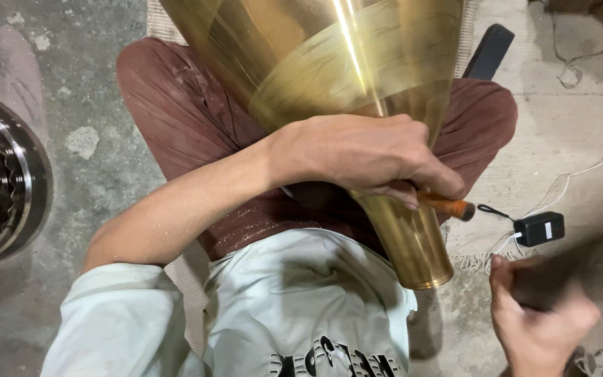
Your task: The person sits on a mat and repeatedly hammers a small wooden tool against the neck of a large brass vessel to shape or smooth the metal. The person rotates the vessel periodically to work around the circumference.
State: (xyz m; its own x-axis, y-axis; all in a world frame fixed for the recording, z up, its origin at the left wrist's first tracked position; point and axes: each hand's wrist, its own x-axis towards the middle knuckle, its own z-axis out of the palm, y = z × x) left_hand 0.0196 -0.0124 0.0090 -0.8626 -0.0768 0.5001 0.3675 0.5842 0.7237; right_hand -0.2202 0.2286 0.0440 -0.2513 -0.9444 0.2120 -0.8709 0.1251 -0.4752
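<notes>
A large brass cone-shaped vessel (357, 63) lies across my lap and narrows to an open neck (420, 258) near my waist. My left hand (364, 157) reaches across and rests on the narrow part of the brass. It is closed around a tool with an orange wooden handle (451, 206) that sticks out to the right. My right hand (542, 318) is low at the right, blurred by motion, with its fingers curled. A dark blurred shape (567, 269) lies over it, and I cannot tell what it is or whether the hand grips it.
A black power adapter (539, 227) with a white cable lies on the floor to the right. A shiny round metal vessel (1, 181) stands at the left edge. A black flat object (490, 52) lies at the upper right. A woven mat (469, 244) lies under my crossed legs.
</notes>
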